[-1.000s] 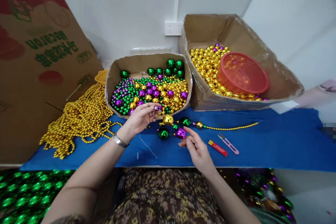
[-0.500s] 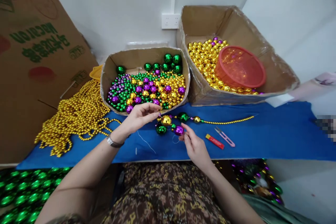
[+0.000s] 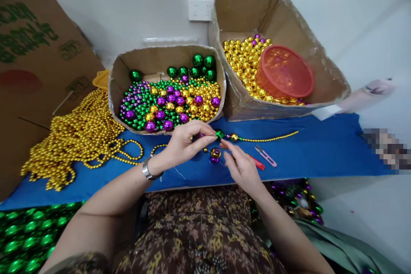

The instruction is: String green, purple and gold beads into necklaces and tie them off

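Note:
My left hand (image 3: 186, 143) is pinched shut on a bead string (image 3: 266, 138) just left of its green ball (image 3: 220, 134), above the blue cloth (image 3: 321, 154). My right hand (image 3: 240, 167) is closed in a pinch right below that spot; what its fingertips hold is too fine to name. A gold ball and a purple ball (image 3: 214, 154) hang between the two hands. The string's thin gold tail runs right past a gold ball (image 3: 234, 137).
A cardboard box of mixed green, purple and gold beads (image 3: 167, 102) sits behind my hands. A larger box (image 3: 321, 81) holds gold balls and a red basin (image 3: 284, 76). Gold bead strands (image 3: 80, 137) pile at left. Snips (image 3: 265, 156) and a red cutter (image 3: 257, 162) lie at right.
The camera tipped down. My left hand moved right along the string to the green ball and my right hand rose to meet it; the large loose balls bunched up between them.

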Available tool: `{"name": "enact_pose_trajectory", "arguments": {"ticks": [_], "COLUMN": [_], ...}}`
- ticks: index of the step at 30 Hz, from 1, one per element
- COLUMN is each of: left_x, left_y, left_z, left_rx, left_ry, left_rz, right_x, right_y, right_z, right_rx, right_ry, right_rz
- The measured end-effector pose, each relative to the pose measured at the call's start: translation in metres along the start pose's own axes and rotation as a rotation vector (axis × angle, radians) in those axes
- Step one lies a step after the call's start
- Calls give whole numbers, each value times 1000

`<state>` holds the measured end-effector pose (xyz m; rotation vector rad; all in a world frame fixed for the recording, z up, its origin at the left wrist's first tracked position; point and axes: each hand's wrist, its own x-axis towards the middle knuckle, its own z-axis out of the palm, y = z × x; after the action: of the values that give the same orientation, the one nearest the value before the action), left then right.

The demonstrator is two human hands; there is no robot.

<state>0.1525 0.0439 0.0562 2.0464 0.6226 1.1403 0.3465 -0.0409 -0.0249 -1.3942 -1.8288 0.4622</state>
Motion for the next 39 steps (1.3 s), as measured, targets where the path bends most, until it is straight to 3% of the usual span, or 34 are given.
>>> {"name": "enact_pose_trajectory", "arguments": {"ticks": [4, 8, 10, 14, 18, 23, 27, 33, 39], "left_x": [20, 11, -1, -27, -41, -50, -57, -71, -85], "left_y": [20, 6, -11, -47, -70, -77, -76, -87, -97], "left_z": [-4, 1, 13, 46, 62, 42, 26, 17, -11], "left_rx": [-28, -171, -228, -126, 144, 404, 668, 1004, 1100], "left_ry": [73, 127, -27, -468, -649, -680, -661, -691, -691], "left_rz": [63, -62, -90, -13, -46, -66, -27, 19, -84], "right_x": [17, 24, 27, 29, 28, 30, 27, 25, 27], "right_y": [-18, -25, -29, -43, -43, -20, -1, 16, 23], "right_z": [-4, -11, -15, -23, -42, -78, -95, -108, -105], "right_rx": [105, 262, 388, 612, 785, 836, 814, 760, 709], "right_ry": [2, 21, 74, 151, 356, 737, 939, 1033, 1003], "right_rz": [-14, 81, 129, 154, 171, 217, 219, 204, 234]}}
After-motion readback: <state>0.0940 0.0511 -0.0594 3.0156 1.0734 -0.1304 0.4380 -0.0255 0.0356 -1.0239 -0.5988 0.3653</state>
